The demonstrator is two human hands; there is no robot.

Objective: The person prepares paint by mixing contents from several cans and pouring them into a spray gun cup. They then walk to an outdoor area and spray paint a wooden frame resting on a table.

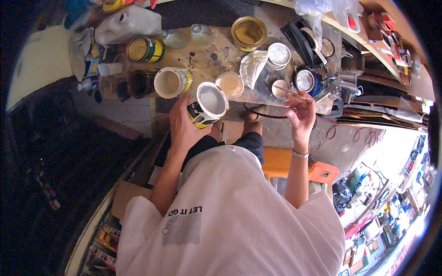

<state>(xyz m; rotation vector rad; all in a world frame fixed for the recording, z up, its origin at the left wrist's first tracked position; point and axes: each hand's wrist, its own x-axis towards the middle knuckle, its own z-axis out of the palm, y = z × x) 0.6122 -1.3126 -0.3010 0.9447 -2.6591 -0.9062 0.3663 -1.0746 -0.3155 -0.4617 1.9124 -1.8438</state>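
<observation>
My left hand (180,122) is wrapped round an open paint can (197,112) with a black and yellow label, raised at the bench's near edge. The can leans toward the right, and its inside looks white. In my right hand (302,115) a thin wooden stick (294,94) is pinched between the fingers. The stick's far end reaches over a small cup (279,94) with pale pinkish contents. Close behind the held can stand another open can (174,83) and a round tub (229,85) of beige material. A crumpled whitish cloth (252,66) lies beyond the tub.
On the stained workbench (216,50) stand a gold-coloured can (249,34), a yellow-labelled can (145,49), a white jug (131,24) and clear bottles (201,33). A white-filled container (304,80) sits beside the cup. An orange case (322,172) is below, to the right.
</observation>
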